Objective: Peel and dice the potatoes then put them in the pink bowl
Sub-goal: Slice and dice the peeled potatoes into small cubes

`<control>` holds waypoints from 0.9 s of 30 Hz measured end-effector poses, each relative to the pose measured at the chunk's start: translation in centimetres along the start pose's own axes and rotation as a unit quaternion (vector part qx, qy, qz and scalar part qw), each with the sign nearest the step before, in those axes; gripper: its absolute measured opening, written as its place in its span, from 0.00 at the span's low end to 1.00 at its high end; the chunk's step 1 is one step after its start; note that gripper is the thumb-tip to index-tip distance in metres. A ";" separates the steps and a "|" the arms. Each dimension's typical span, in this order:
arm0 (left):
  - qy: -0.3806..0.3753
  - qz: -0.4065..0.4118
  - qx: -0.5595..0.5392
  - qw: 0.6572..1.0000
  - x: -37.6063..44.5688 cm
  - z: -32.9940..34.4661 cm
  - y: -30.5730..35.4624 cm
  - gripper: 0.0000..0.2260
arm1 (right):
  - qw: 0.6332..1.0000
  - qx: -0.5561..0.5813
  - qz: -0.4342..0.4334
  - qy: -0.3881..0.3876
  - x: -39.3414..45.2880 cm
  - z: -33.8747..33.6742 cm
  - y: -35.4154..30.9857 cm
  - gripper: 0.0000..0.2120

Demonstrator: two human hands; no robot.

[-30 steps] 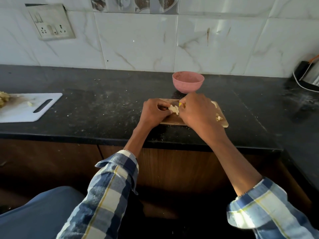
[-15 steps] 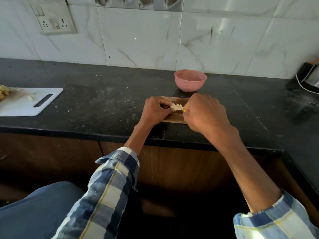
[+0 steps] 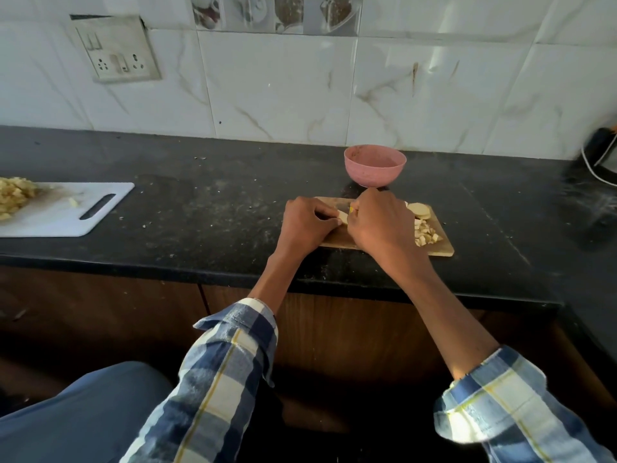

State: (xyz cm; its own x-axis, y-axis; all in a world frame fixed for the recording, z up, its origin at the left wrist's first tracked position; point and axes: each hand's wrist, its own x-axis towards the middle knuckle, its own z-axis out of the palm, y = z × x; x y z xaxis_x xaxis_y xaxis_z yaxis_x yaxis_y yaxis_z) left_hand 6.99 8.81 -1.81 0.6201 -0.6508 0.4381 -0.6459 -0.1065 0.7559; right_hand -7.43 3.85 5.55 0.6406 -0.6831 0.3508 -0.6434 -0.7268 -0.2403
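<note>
On the wooden cutting board, just in front of the pink bowl, both hands work close together over a pale potato piece. The left hand has its fingers curled onto that piece, pinning it to the board. The right hand is closed around a knife whose yellow handle barely peeks out; the blade is hidden between the hands. On the board's right side lie diced potato cubes and a thicker potato slice not yet cut. No potato shows over the rim of the bowl behind the board.

The main risk, as I judge it, is the blade meeting the left fingertips, since they sit right against the cut and the piece is small. The cubes lie near the board's right edge, so a sideways sweep of the hand could push them onto the black counter. The board could also slide if pressed unevenly.
</note>
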 end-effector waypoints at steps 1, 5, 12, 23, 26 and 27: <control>0.000 -0.001 0.001 1.000 0.0 0.0 0.0 0.06 | 1.000 -0.002 0.000 -0.001 -0.1 0.1 0.0 0.09; -0.002 -0.002 -0.003 1.000 0.1 0.0 -0.1 0.06 | 0.999 -0.016 -0.004 -0.027 -1.0 -0.8 0.4 0.10; -0.003 0.010 0.012 1.000 0.2 0.1 -0.1 0.05 | 0.999 -0.025 -0.025 -0.034 -3.2 -3.2 1.6 0.11; -0.095 0.056 0.125 0.986 0.8 1.4 -0.6 0.25 | 0.998 0.046 0.025 0.029 -2.6 -3.3 3.3 0.13; -0.102 0.068 0.138 0.983 1.3 1.4 -0.4 0.23 | 0.997 0.062 0.028 0.027 -2.4 -3.1 3.6 0.13; -0.102 0.070 0.140 0.982 1.4 1.4 -0.3 0.22 | 0.997 0.064 0.031 0.028 -2.3 -3.0 3.7 0.13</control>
State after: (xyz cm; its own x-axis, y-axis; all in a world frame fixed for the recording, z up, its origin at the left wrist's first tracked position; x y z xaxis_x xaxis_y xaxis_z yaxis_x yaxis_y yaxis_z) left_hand 7.44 6.84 -2.10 0.4318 -0.8085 0.3998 -0.8339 -0.1889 0.5186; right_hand -12.60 2.95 6.57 0.5747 -0.7242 0.3811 -0.6196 -0.6893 -0.3755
